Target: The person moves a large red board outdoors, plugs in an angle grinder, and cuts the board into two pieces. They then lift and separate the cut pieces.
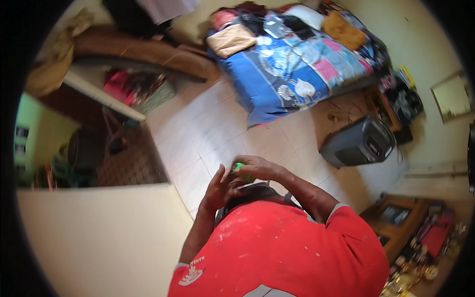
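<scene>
Above the tiled floor [217, 128], both hands' fingers [252, 166] curl closed around a small green object [239, 167].

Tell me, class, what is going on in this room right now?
A person in a red shirt stands on a tiled floor. The right hand grips a small green object, and the left hand meets it. A bed with a blue cover lies ahead, a grey appliance to the right.

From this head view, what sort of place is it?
Likely a lived-in bedroom: a bed with a blue patterned cover under piled clothes, tiled floor, and a grey portable appliance beside the bed.
</scene>
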{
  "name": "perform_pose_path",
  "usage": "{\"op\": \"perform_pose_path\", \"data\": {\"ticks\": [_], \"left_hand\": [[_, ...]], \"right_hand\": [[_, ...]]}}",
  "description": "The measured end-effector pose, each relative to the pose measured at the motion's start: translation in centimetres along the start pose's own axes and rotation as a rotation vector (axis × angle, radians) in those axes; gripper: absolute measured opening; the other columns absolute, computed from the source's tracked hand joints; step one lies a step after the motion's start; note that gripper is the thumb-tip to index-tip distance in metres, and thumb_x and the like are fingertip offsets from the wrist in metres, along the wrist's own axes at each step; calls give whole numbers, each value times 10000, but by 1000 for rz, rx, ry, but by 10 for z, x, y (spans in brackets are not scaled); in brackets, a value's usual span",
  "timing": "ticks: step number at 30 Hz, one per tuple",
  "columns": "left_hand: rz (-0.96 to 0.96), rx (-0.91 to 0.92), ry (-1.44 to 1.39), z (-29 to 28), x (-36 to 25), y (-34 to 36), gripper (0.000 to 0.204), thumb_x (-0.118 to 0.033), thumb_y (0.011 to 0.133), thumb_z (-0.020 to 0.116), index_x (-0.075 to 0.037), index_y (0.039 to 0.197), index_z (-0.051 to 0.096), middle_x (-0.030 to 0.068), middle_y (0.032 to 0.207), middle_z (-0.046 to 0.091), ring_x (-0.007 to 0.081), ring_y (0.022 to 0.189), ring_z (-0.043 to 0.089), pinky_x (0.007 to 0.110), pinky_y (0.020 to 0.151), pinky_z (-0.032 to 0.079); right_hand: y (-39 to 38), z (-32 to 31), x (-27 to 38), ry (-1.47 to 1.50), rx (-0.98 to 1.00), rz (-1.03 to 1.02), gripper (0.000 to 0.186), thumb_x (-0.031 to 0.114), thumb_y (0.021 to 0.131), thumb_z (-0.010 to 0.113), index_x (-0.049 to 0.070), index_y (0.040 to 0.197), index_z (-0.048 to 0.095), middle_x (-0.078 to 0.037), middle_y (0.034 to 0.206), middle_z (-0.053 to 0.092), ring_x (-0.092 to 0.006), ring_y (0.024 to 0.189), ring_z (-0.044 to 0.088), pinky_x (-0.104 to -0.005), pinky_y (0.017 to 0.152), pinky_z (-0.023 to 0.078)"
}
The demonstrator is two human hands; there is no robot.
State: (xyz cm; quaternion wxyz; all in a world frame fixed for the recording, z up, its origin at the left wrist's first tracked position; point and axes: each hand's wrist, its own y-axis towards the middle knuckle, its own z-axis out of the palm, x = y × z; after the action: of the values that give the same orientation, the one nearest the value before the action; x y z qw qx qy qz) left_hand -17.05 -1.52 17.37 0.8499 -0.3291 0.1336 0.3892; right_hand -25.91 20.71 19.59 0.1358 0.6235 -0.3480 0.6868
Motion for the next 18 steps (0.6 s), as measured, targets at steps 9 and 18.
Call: {"op": "perform_pose_path", "data": {"ticks": [9, 18], "left_hand": [[-351, -446, 677, -228, -97, 89, 533, -443, 1106, 542, -2, 1406, 566, 210, 1308, 642, 336, 1082, 705, 432, 898, 619], [-776, -438, 1157, -249, -87, 198, 561, -473, 1100, 536, -8, 1412, 561, 210, 1289, 644, 340, 1094, 686, 455, 925, 598]], "right_hand": [[-135, -34, -230, -151, -734, 245, 317, 349, 960, 654, 49, 973, 755, -131, 990, 733, -281, 940, 681, -415, 857, 512], [-260, 342, -288, 369, -1053, 1106, 537, 591, 880, 700, 220, 1258, 786, -101, 1307, 747, -310, 1238, 674, -475, 1015, 539]]}}
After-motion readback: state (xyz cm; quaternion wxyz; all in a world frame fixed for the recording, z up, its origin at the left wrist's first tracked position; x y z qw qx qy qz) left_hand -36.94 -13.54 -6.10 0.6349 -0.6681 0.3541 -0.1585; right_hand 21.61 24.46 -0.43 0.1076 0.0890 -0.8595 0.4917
